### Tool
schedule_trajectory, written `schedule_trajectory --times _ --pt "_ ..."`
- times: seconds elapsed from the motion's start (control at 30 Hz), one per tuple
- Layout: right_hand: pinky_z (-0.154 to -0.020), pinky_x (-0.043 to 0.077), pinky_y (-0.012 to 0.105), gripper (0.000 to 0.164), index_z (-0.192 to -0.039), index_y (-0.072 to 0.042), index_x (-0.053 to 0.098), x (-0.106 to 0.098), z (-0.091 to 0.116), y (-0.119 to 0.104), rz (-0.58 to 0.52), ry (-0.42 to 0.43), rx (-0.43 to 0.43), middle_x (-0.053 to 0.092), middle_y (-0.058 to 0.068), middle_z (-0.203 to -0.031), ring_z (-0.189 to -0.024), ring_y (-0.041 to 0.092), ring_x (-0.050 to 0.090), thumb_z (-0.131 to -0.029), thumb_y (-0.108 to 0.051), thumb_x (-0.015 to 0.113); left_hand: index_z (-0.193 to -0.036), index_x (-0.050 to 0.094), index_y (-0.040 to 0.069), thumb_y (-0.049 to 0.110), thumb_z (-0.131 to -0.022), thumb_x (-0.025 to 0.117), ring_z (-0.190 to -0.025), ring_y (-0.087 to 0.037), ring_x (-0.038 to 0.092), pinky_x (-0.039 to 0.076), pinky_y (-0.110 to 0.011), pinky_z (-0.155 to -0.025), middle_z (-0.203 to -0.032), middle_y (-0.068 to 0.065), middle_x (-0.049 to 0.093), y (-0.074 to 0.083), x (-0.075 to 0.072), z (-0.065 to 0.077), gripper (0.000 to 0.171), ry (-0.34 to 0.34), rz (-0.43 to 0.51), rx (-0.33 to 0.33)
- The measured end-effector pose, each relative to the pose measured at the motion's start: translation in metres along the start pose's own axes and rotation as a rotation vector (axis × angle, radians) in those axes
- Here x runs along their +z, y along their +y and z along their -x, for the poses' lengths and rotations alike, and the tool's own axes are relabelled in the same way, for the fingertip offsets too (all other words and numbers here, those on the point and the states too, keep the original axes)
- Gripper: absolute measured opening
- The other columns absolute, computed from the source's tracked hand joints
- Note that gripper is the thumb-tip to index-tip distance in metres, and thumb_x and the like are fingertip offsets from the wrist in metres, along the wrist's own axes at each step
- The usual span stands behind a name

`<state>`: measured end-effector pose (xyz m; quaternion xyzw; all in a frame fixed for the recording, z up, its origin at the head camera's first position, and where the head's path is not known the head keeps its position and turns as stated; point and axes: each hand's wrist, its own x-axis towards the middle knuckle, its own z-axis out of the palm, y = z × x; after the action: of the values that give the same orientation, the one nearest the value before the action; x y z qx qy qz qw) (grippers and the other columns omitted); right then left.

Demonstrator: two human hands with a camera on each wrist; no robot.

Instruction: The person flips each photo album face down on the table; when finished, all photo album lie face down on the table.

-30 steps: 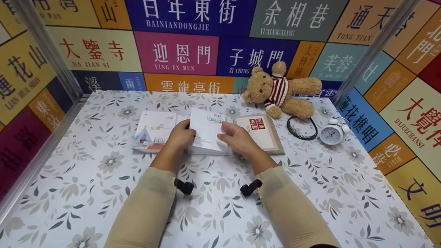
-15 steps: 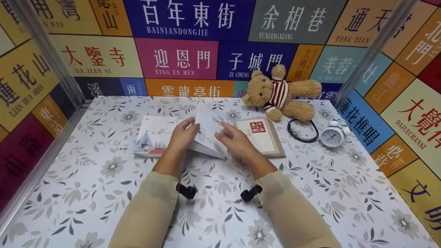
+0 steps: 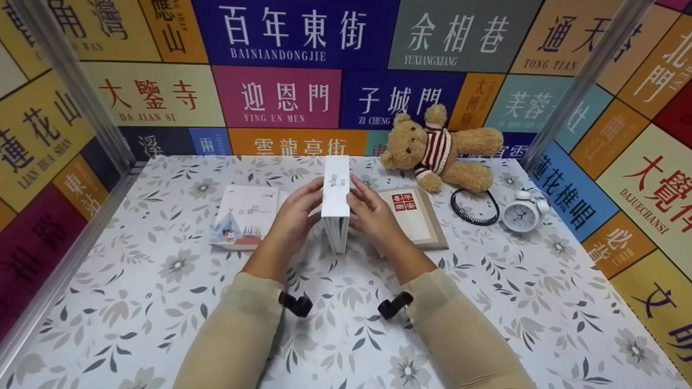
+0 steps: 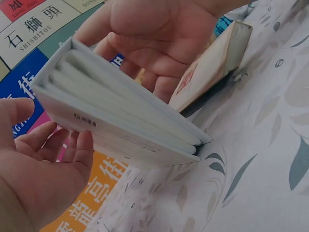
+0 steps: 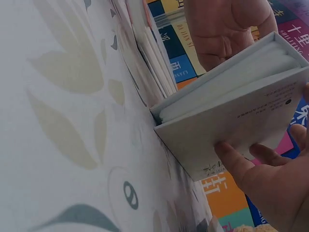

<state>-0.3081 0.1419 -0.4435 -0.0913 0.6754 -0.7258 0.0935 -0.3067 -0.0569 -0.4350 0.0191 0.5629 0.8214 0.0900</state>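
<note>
A thick white book (image 3: 336,186) stands on its edge on the table, spine up, with its page ends toward me. My left hand (image 3: 294,216) is at its left side; in the left wrist view the fingertips touch the cover with the barcode (image 4: 85,120). On the other side is my right hand (image 3: 378,219), whose fingers touch the printed front cover (image 5: 231,130) in the right wrist view. Neither hand wraps round the book; it stands between the two sets of fingers. The book's lower edge appears to rest on the tablecloth.
Left of the hands lies a book with a tent picture (image 3: 243,216). To the right lies a brown-edged book with red characters (image 3: 413,219). Farther right are a teddy bear (image 3: 440,146), a black toothed headband (image 3: 474,206) and a white alarm clock (image 3: 521,210). Printed walls (image 3: 275,97) surround the table.
The white book has gone from lying slanted, cover facing up, to upright on its edge with the spine on top. My hands have shifted to either side of it.
</note>
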Motion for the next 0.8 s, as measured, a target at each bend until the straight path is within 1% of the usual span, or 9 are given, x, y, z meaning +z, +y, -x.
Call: schedule_trajectory --times 0.1,0.2,0.33,0.47,0.53,0.57,0.67,0.73,0.8 --pt "-0.118 0.048 0.059 0.058 -0.167 -0.033 0.038 -0.003 0.000 -0.001 -0.024 0.000 0.007 0.043 0.008 -0.169 -0.146 0.035 0.056 -0.112 -0.030 0.056 -0.162 0.047 0.018 0.022 -0.112 0.053 -0.157 -0.025 0.043 0.038 -0.049 -0.129 -0.169 -0.001 0.046 -0.002 0.002 0.001 0.051 -0.041 -0.046 -0.001" --pt "-0.119 0.047 0.061 0.058 -0.167 -0.034 0.038 -0.005 0.000 -0.002 -0.035 -0.008 0.008 0.042 0.007 -0.170 -0.145 0.035 0.056 -0.112 -0.030 0.056 -0.164 0.044 0.018 0.022 -0.112 0.053 -0.158 -0.026 0.042 0.039 -0.051 -0.129 -0.171 -0.002 0.043 -0.003 0.003 0.001 0.053 -0.061 -0.074 0.014" --pt "-0.122 0.044 0.061 0.058 -0.168 -0.034 0.035 -0.006 0.000 0.000 -0.054 -0.032 0.015 0.038 0.006 -0.173 -0.147 0.034 0.053 -0.113 -0.031 0.053 -0.162 0.047 0.018 0.024 -0.112 0.054 -0.156 -0.024 0.044 0.040 -0.049 -0.127 -0.170 -0.001 0.044 -0.004 0.004 0.001 0.051 -0.043 -0.118 0.038" --pt "-0.125 0.040 0.059 0.058 -0.169 -0.031 0.034 -0.006 -0.001 0.000 -0.087 -0.036 0.012 0.037 0.007 -0.173 -0.148 0.034 0.052 -0.114 -0.028 0.051 -0.161 0.050 0.020 0.027 -0.111 0.056 -0.154 -0.023 0.046 0.042 -0.050 -0.126 -0.169 0.001 0.047 -0.004 0.004 0.000 0.051 -0.019 -0.152 0.036" --pt "-0.125 0.041 0.057 0.057 -0.169 -0.028 0.036 -0.007 -0.001 -0.002 -0.094 -0.029 0.006 0.038 0.007 -0.174 -0.147 0.034 0.053 -0.114 -0.025 0.052 -0.162 0.048 0.022 0.032 -0.111 0.056 -0.156 -0.024 0.044 0.040 -0.051 -0.127 -0.169 0.001 0.046 -0.005 0.003 0.000 0.052 -0.021 -0.180 0.012" --pt "-0.124 0.043 0.054 0.057 -0.169 -0.027 0.036 -0.008 -0.001 -0.003 -0.089 -0.026 0.002 0.037 0.006 -0.174 -0.146 0.033 0.054 -0.114 -0.024 0.051 -0.163 0.047 0.023 0.034 -0.111 0.055 -0.158 -0.025 0.042 0.039 -0.052 -0.128 -0.171 0.001 0.044 -0.006 0.003 -0.001 0.053 -0.023 -0.203 -0.010" --pt "-0.117 0.051 0.039 0.056 -0.167 -0.019 0.040 -0.012 -0.003 -0.005 -0.089 -0.003 -0.020 0.040 0.007 -0.173 -0.144 0.027 0.056 -0.112 -0.019 0.054 -0.165 0.042 0.030 0.043 -0.111 0.054 -0.163 -0.031 0.033 0.033 -0.054 -0.132 -0.175 -0.002 0.037 -0.010 0.000 -0.001 0.057 -0.036 -0.264 -0.115" --pt "-0.110 0.055 0.029 0.055 -0.164 -0.011 0.044 -0.015 -0.005 -0.005 -0.110 0.020 -0.045 0.042 0.009 -0.171 -0.143 0.024 0.056 -0.110 -0.012 0.056 -0.167 0.040 0.031 0.045 -0.112 0.052 -0.165 -0.034 0.028 0.028 -0.055 -0.134 -0.177 -0.005 0.033 -0.013 -0.003 -0.001 0.058 -0.054 -0.308 -0.173" --pt "-0.106 0.055 0.022 0.054 -0.161 -0.001 0.046 -0.018 -0.007 -0.005 -0.130 0.039 -0.092 0.046 0.016 -0.168 -0.144 0.024 0.054 -0.108 -0.003 0.056 -0.167 0.038 0.030 0.044 -0.112 0.052 -0.166 -0.035 0.026 0.025 -0.055 -0.135 -0.177 -0.007 0.031 -0.016 -0.005 -0.002 0.059 -0.068 -0.342 -0.202"
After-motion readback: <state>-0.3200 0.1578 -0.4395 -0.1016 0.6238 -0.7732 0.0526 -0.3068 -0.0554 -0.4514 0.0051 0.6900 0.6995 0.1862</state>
